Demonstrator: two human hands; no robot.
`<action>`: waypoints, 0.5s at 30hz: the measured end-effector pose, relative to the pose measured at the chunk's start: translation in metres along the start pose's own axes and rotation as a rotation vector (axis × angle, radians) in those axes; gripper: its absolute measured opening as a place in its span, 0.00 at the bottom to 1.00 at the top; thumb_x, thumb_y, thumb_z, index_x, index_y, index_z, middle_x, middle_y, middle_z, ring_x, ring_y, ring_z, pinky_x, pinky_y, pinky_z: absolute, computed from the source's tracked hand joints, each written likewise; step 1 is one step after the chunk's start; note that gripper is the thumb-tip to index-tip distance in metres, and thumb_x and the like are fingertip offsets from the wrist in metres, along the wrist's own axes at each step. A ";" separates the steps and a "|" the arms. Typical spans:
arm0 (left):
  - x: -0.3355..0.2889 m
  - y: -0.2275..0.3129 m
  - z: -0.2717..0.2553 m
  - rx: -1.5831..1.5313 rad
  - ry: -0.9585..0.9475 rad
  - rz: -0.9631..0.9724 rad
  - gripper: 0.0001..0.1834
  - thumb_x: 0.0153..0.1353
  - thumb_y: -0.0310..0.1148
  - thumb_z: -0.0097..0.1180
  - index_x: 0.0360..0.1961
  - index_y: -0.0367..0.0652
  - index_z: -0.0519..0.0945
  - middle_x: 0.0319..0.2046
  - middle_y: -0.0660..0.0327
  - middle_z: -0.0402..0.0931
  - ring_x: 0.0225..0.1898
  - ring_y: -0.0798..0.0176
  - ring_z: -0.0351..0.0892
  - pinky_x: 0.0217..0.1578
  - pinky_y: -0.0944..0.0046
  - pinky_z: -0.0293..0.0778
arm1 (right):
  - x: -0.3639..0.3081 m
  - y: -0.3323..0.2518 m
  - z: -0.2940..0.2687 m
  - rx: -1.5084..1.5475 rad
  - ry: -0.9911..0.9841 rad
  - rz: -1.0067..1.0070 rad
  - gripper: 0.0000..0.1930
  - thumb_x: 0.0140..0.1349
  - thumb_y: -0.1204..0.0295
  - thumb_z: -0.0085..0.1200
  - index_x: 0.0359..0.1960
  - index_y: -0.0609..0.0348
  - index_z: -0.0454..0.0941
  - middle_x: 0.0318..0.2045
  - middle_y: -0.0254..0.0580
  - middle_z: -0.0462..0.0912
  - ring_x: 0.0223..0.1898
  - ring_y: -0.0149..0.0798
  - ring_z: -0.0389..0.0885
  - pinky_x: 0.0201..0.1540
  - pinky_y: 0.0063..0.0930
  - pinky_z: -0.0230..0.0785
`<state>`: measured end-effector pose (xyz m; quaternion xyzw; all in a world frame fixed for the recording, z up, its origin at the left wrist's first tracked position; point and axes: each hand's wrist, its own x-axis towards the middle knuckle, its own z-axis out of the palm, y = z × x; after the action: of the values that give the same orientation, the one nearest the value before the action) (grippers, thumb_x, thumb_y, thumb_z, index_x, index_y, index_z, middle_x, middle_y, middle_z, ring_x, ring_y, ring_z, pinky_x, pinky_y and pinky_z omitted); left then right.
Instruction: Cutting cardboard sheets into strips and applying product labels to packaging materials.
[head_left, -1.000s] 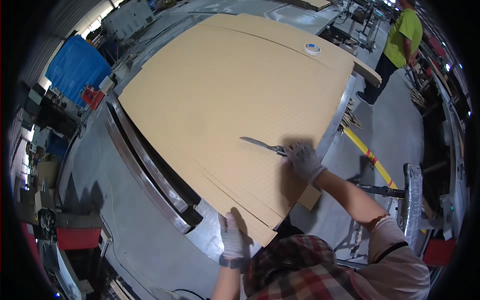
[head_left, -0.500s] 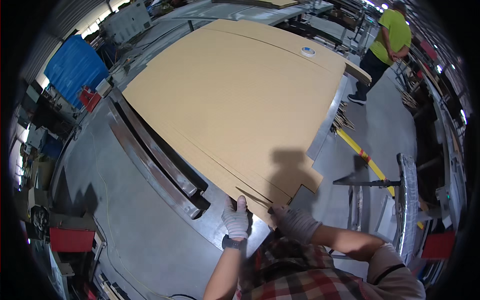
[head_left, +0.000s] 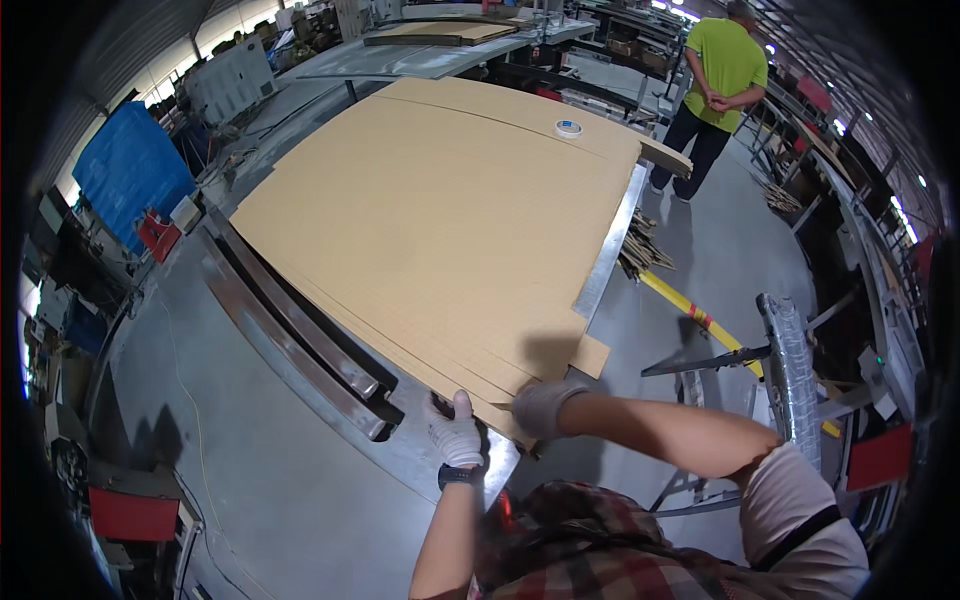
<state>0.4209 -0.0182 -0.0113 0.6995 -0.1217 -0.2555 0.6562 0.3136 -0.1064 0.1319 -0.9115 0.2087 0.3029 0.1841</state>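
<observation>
A large tan cardboard sheet [head_left: 430, 230] lies over a grey metal panel [head_left: 497, 460], with creases along its near edge. My left hand [head_left: 455, 436], in a whitish glove, is closed at the sheet's near edge, thumb up; its other fingers are partly hidden. To its right, my gloved right hand [head_left: 543, 410] is closed on a knife [head_left: 502, 406], and only a short bit of thin blade shows beside the fingers. The handle is covered by the hand. A cut flap [head_left: 590, 356] of cardboard sticks out at the near right corner.
A roll of tape [head_left: 568, 129] lies on the sheet's far part. Long metal channels [head_left: 300, 320] run along the left. On the right are a yellow bar [head_left: 680, 303] and a wrapped stand [head_left: 793, 370]. A person in a lime shirt [head_left: 725, 65] stands at the far right, back turned.
My right hand has moved left, nearer the left hand, and the blade is now mostly hidden. The view has shifted, and the person at the far right stands more upright in it.
</observation>
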 end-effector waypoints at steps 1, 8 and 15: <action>-0.003 0.009 0.007 -0.004 -0.016 0.007 0.31 0.55 0.30 0.60 0.58 0.31 0.63 0.50 0.47 0.71 0.48 0.53 0.71 0.50 0.59 0.67 | -0.005 -0.001 0.005 0.003 0.009 0.015 0.15 0.52 0.73 0.52 0.41 0.63 0.80 0.40 0.56 0.82 0.43 0.52 0.81 0.44 0.42 0.74; 0.041 0.045 0.075 1.167 -0.138 0.786 0.40 0.58 0.52 0.48 0.63 0.32 0.57 0.64 0.37 0.51 0.67 0.39 0.45 0.65 0.43 0.41 | 0.016 0.006 0.056 0.063 0.122 0.145 0.13 0.56 0.67 0.49 0.40 0.60 0.76 0.39 0.51 0.80 0.39 0.49 0.82 0.38 0.43 0.74; 0.046 0.030 0.080 1.298 -0.203 0.755 0.42 0.61 0.58 0.42 0.63 0.31 0.55 0.63 0.38 0.52 0.67 0.39 0.46 0.66 0.44 0.39 | -0.032 0.025 0.088 0.307 0.173 0.119 0.13 0.61 0.67 0.45 0.45 0.56 0.75 0.38 0.51 0.80 0.44 0.49 0.81 0.41 0.42 0.74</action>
<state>0.4231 -0.1135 0.0078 0.8293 -0.5387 0.0467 0.1411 0.2360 -0.0782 0.0810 -0.8813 0.3213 0.1982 0.2842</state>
